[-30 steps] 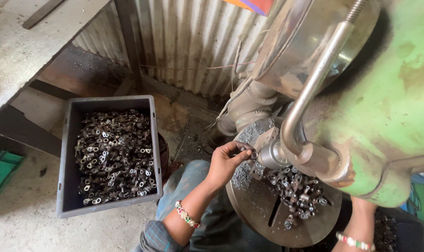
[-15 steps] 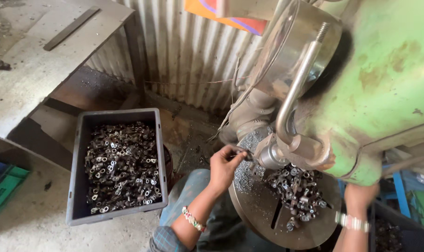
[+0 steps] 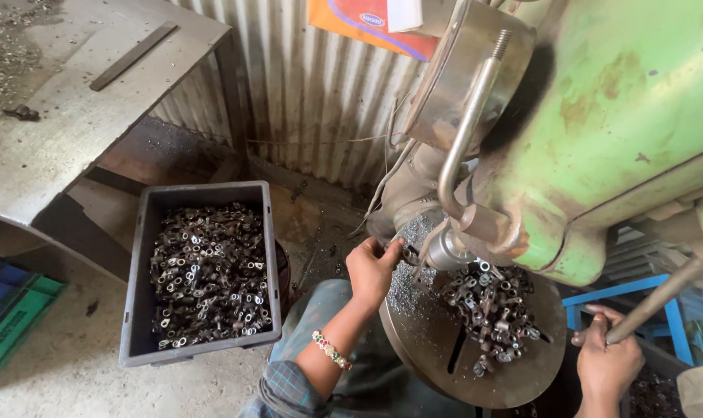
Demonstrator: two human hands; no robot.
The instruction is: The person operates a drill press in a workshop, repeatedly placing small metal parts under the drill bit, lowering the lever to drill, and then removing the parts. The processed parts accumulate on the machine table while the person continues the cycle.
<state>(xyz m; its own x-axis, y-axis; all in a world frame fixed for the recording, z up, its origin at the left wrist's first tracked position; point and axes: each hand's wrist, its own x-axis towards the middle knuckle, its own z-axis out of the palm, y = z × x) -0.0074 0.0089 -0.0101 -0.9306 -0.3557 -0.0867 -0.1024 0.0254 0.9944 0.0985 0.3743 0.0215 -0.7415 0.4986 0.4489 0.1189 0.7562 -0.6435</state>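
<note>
The left hand (image 3: 373, 267) pinches a small metal part (image 3: 408, 250) under the drill spindle (image 3: 444, 251), on the round table (image 3: 437, 356). The right hand (image 3: 605, 358) grips the feed lever (image 3: 653, 302). Risk: fingers near the spindle may get caught if the part spins.

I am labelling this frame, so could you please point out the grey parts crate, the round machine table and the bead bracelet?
grey parts crate (image 3: 135, 294): head view, left wall.
round machine table (image 3: 433, 352): head view, bare plate.
bead bracelet (image 3: 330, 350): head view, beads on left wrist.
</note>
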